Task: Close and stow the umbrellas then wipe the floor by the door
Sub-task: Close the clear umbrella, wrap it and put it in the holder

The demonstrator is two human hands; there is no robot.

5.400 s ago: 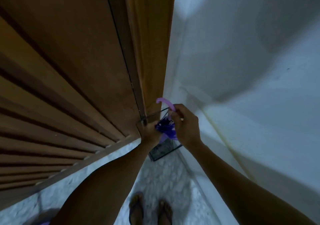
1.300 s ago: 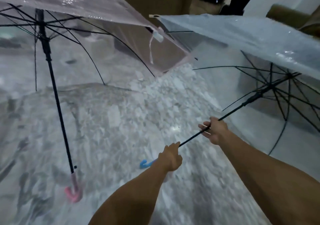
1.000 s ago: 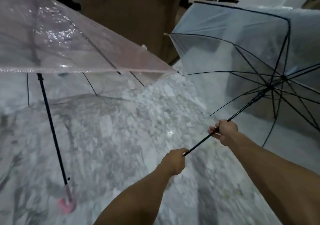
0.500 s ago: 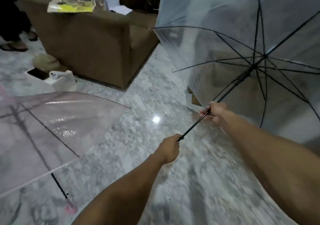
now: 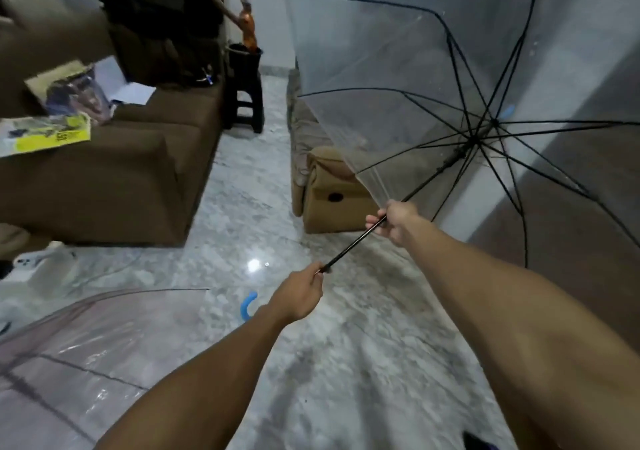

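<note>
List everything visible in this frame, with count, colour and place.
open umbrella: 1, clear with black ribs and blue handle, held at right
second umbrella: 1, pinkish clear, floor lower left
sofa: 1, brown, left
papers: several, yellow and white, on sofa
armchair: 1, tan, centre
stool: 1, black, back
other person: 1, dark clothes, back
floor: grey marble
left hand: near handle
right hand: on shaft
</note>
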